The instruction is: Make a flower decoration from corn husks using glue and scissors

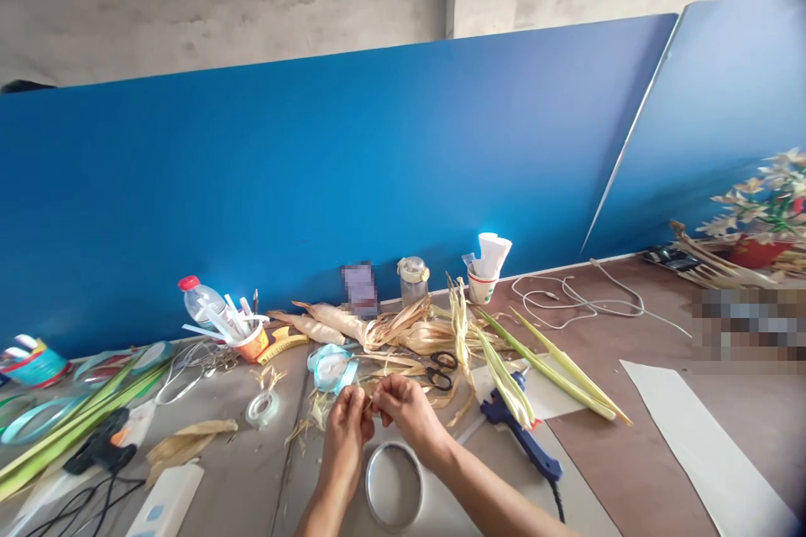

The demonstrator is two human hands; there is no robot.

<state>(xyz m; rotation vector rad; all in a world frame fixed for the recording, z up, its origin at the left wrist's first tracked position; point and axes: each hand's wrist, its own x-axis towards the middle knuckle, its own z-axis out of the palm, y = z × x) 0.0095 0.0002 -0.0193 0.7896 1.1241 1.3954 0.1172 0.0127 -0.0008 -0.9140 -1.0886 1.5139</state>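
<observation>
My left hand [345,430] and my right hand [406,409] meet above the near middle of the table, fingertips pinched together. Whatever lies between the fingers is too small to make out. Just below them a silvery ring [369,487] lies flat on the tabletop. Beyond the hands is a heap of dry corn husks [434,336], with black-handled scissors [439,376] at its near edge. A roll of light blue ribbon [332,367] sits just past my left hand. To the right of my right hand lies a blue glue gun [525,442], with pale green husks [504,377] across it.
On the left are a tape roll [261,409], a white power strip [167,503], a black glue gun [101,445] with cables, and a cup of sticks [248,344]. A jar [413,281] and paper cup [482,285] stand before the blue partition [353,168]. White cable [567,306] lies right.
</observation>
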